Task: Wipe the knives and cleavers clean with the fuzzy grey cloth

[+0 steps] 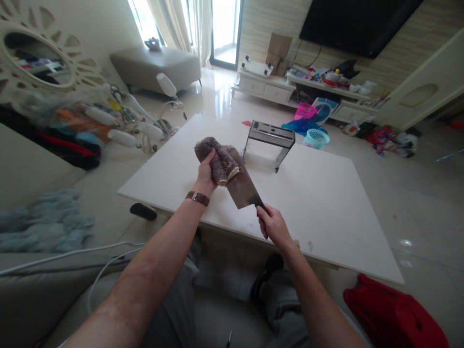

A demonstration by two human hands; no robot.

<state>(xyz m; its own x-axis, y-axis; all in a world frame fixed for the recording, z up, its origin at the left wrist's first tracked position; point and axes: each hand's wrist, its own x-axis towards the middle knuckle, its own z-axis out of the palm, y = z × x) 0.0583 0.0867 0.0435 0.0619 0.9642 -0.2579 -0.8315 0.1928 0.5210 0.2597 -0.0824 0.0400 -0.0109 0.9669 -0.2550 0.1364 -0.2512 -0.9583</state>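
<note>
My right hand [274,226] is closed around the dark handle of a cleaver [243,187], whose broad blade slants up and to the left over the table. A folded brown towel [214,159] is gripped in my left hand [206,175], thumb on top. The towel lies against the upper part of the blade and hides some of it. Just beyond the blade, a knife rack [272,133] with a dark slotted top and clear sides stands on the white table [319,217].
A small red piece [246,123] lies near the table's far edge. Past that edge are a light-blue basket [316,139] and a pink basket [304,111]. A lamp with several white shades [150,130] stands to the left. A red bag [393,311] sits at lower right.
</note>
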